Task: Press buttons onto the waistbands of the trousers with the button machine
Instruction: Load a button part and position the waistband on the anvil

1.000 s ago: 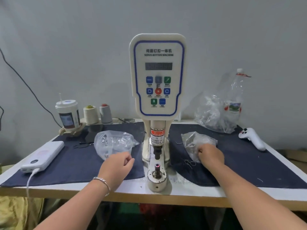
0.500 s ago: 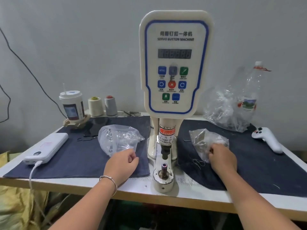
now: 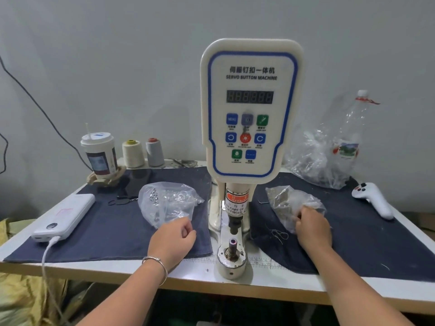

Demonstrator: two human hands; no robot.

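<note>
The white servo button machine (image 3: 250, 109) stands at the table's middle, its lower die (image 3: 232, 242) bare under the punch (image 3: 234, 225). Left of it lies a clear bag of small metal parts (image 3: 164, 201). My left hand (image 3: 173, 241) hovers just in front of that bag with its fingers curled and the thumb against the forefinger; nothing shows in it. On the right, my right hand (image 3: 314, 230) pinches the near edge of a second clear bag of parts (image 3: 287, 203). No trousers are in view.
Dark blue cloths (image 3: 113, 231) (image 3: 376, 243) cover the table on both sides. A power bank (image 3: 64, 216) with a cable, a cup (image 3: 100, 154), two thread cones (image 3: 133, 152) and a phone (image 3: 137, 182) sit on the left. A white controller (image 3: 374, 202) and a crumpled plastic bag with a bottle (image 3: 329, 156) sit on the right.
The view has shifted a little. Both hands stay at their bags; the right hand's fingers have worked slightly further into the right bag's edge.
</note>
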